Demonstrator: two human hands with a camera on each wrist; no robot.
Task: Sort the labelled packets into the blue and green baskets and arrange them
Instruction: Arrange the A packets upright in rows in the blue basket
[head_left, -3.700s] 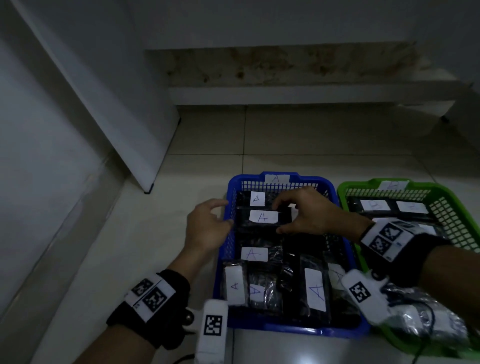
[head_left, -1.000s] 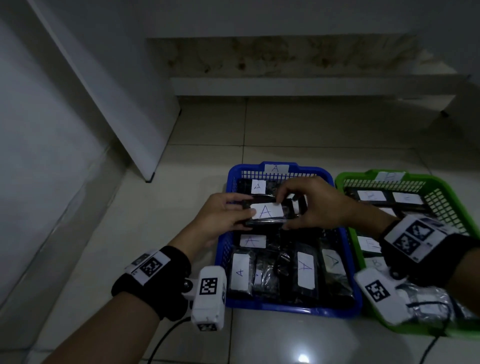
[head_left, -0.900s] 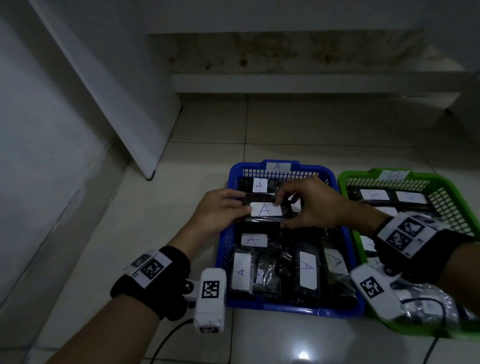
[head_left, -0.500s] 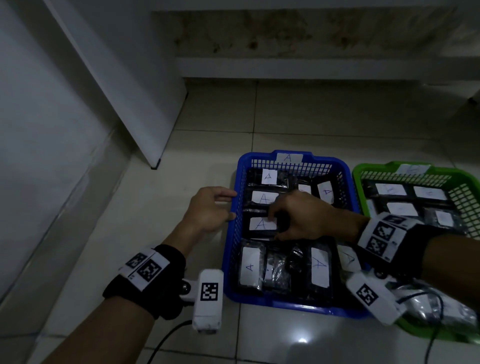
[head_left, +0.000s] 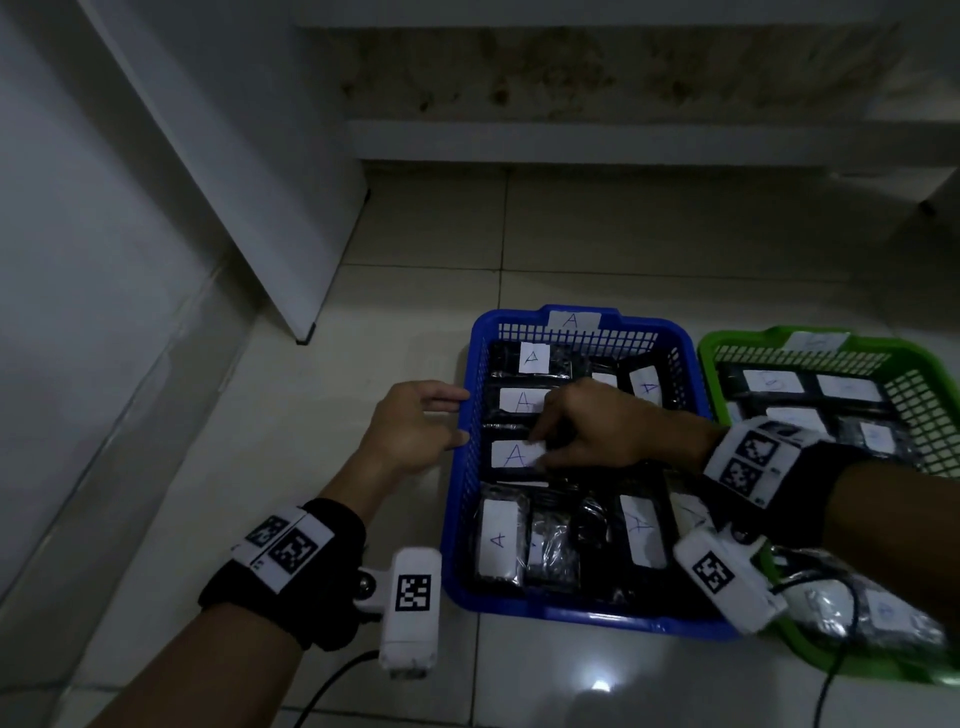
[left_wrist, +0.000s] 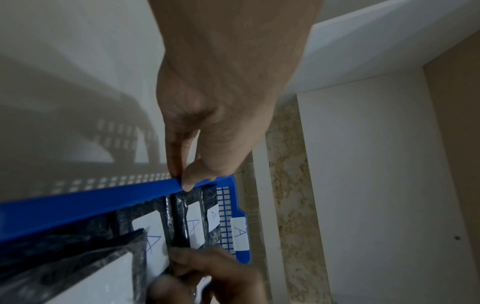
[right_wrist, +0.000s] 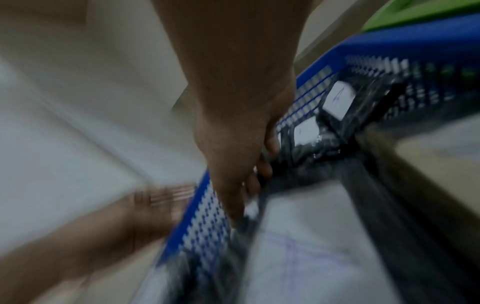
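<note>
Though crowded, blue basket (head_left: 570, 613) of A-labelled packets (head_left: 517, 454)

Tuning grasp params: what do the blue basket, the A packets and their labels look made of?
Blue basket: looks like rigid moulded plastic, smooth rim with grid-perforated walls.
A packets: dark contents in glossy clear film, probably a thin plastic bag; it crinkles and throws highlights.
Labels: matte white, likely paper stickers, with a handwritten A in pen.
Green basket: same moulded lattice look.

Left hand (head_left: 410, 426) extended, fingers nearly straight, right hand (head_left: 597, 426) lowered, fingers curled down, grip unclear
</note>
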